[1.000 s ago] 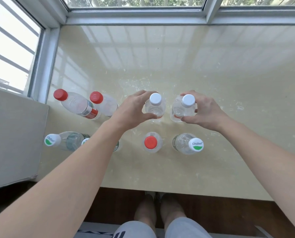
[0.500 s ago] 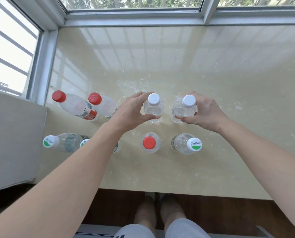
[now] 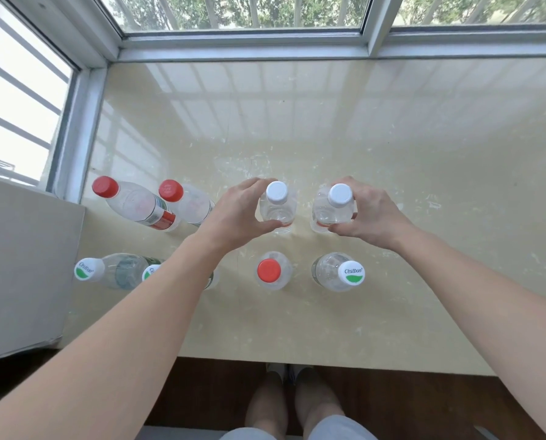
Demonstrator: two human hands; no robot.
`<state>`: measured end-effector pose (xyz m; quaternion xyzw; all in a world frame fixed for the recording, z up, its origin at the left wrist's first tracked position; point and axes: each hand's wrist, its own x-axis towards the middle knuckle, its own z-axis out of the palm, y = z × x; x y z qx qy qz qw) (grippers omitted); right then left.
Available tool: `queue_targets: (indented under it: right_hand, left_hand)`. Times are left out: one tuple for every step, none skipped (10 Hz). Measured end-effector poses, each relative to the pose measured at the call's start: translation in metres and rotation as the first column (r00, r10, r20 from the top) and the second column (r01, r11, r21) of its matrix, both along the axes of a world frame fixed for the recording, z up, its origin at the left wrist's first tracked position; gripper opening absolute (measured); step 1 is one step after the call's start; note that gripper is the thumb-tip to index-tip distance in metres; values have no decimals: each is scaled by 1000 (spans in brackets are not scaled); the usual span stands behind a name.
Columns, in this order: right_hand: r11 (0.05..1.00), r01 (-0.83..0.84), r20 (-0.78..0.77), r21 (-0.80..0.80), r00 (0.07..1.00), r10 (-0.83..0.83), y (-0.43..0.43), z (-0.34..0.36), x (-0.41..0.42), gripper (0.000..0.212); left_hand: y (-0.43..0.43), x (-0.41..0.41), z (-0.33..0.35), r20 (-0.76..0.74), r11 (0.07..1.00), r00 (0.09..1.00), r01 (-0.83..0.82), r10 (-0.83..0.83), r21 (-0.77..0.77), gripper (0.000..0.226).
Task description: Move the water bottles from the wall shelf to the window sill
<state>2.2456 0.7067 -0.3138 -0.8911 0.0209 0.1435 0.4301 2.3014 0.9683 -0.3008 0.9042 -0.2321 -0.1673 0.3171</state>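
Head view, looking down. Window sill (image 3: 392, 173) (beige, glossy) is bounded at back & L by window frame (image 3: 243, 52).

Far L, back row: red-cap btl 1 (image 3: 138, 204) & red-cap btl 2 (image 3: 192, 203) are seen just beside each other, both on the sill. Front row, nearer the camera: green-logo btl 1 (image 3: 116, 270). Next to it, green-logo btl 2 (image 3: 151, 274) is mostly hidden by the left forearm (image 3: 157, 312); only part of cap + a bit of body are visible.

Centre-L: white-cap btl L (image 3: 276, 214), upright, is gripped by left hand (image 3: 233, 217). Fingers (image 3: 254, 185) are clamped on it, curled over the far side, w/ thumb on the near side, below the cap. Nearer the camera: red-cap btl 3 (image 3: 268, 270), upright on the sill, untouched.

Centre-R: white-cap btl R (image 3: 332, 211), upright, is held likewise by right hand (image 3: 376, 214). Fingers (image 3: 359, 187) are clamped round its shoulder, thumb on near side. The 2 held btls are near each other, not touching. Whether their bases rest on the sill can't be told. In front: green-logo btl 3 (image 3: 329, 271), upright, apart from the hand.

R part of sill: window-bar reflections are seen.
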Motion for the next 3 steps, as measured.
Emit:
queue_targets:
  right_hand:
    - [1000,-17,-38,-4,999,17,-1,1,-2,74]
    - [987,-74,-70,-140,995,64,-8,6,-2,92]
    - [916,-139,-144,-377,985,90,-14,28,-3,94]
  left_hand:
    - [-1,-2,7,-12,998,1000,16,-15,58,76]
    - [2,2,19,29,985,999,40,-46,165,91]
    - [3,2,48,65,935,995,48,-75,350,94]
